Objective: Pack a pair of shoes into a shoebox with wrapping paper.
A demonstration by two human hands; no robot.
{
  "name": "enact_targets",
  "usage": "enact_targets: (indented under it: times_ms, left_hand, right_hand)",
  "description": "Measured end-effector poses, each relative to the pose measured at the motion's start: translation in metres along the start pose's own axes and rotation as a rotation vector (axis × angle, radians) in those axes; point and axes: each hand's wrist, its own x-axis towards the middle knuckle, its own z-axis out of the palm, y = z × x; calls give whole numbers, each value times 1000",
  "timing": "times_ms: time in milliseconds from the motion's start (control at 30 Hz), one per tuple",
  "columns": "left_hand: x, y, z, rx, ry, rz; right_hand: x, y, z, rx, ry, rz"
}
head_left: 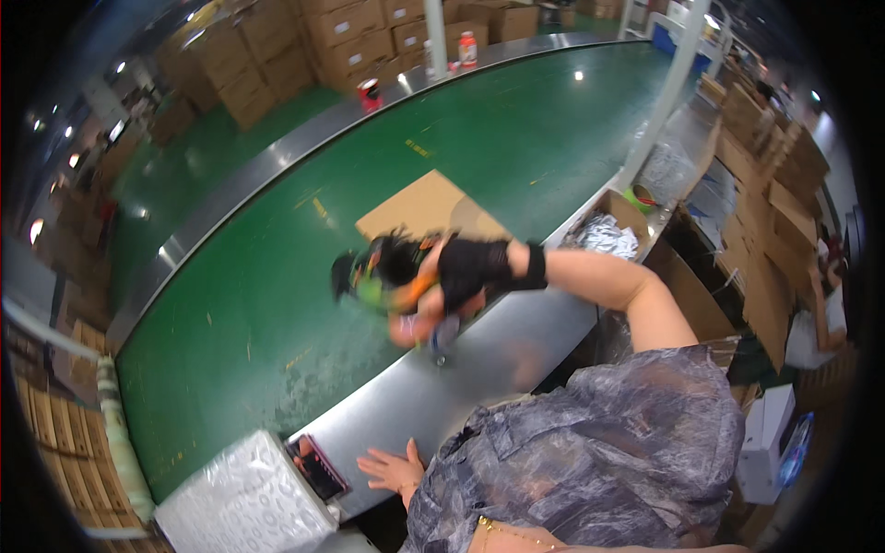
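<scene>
My right hand [470, 276], in a black glove with a separate black band on the forearm, reaches out over the near side of the green conveyor belt [240, 341]. It is closed on a blurred black, green and orange item [392, 281], whose kind I cannot make out. A cardboard sheet [424, 207] lies flat on the belt just beyond that hand. My bare left hand [392, 468] lies on the metal ledge [433, 396] with its fingers spread, holding nothing. Beside it is a phone [318, 468] with a dark screen.
A white plastic-wrapped pack [244, 493] stands left of the phone. On the far rail are a red cup [369, 92] and an orange bottle [467, 49]. To the right, a carton [613, 226] holds silvery wrapping, near a green cup [639, 196] and a white post [668, 92]. Stacked boxes [350, 41] stand behind.
</scene>
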Motion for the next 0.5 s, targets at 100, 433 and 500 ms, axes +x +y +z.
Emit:
enact_targets:
  times_ms: [100,433,500]
  left_hand:
    - [8,-5,-8,-7,-75,68]
    - [78,-48,-99,-743,307,148]
    - [68,-13,-134,-571,153,365]
  right_hand:
    - [6,61,52,-339,128,-669]
    - [7,68,93,-332,-62,-422]
    - [14,81,100,-153,-74,-372]
